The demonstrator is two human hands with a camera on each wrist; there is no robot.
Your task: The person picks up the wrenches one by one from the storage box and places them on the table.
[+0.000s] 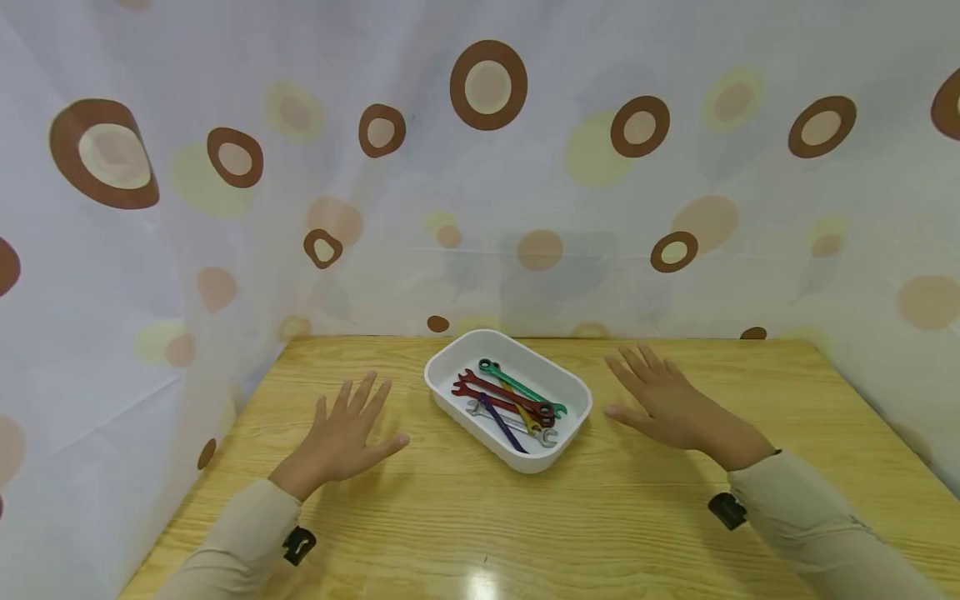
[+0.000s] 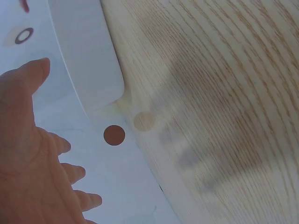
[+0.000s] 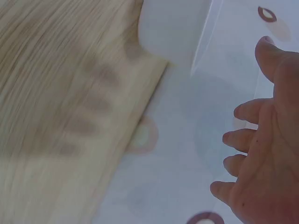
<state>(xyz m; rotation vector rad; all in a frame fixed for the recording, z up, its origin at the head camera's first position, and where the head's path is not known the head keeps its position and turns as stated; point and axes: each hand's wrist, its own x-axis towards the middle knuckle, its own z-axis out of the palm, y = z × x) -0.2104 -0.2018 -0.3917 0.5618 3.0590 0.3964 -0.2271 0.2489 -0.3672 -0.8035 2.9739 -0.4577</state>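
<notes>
Left grip (image 1: 337,440): spread, back of the hand up, fingers straight and fanned towards 1 o'clock, thumb out towards 2 o'clock; it holds nothing.
Left gap: from here the tray lies at about 3 o'clock, with bare wooden surface (image 1: 450,517) between; the left wrist view shows the hand apart from the tray's wall.
White tray (image 1: 450,367): on the surface, between the 2 grips; its long axis runs from 10 o'clock to 4 o'clock, so its low-right corner turns towards the person.
Wrenches: 6, lying loose and crossing inside the tray.
Lower red wrench (image 1: 501,404): 10 o'clock to 4 o'clock, near the tray's own line.
Purple wrench (image 1: 501,422): 11 o'clock to 5 o'clock, crossing over the silver wrench (image 1: 549,437).
Upper red wrench (image 1: 487,384): just beside the lower red wrench, nearly parallel.
Green wrench (image 1: 525,387): along the far side, 10 o'clock to 4 o'clock.
Yellow wrench (image 1: 529,423): 11 o'clock to 5 o'clock, partly hidden under the red wrenches.
Right gap: narrower than the left gap in the head view; by my judgement this grip is the nearer.
Right grip (image 1: 667,404): spread and holding nothing, fingers extended towards 10 o'clock; the tray lies at 9 o'clock, near the thumb.
</notes>
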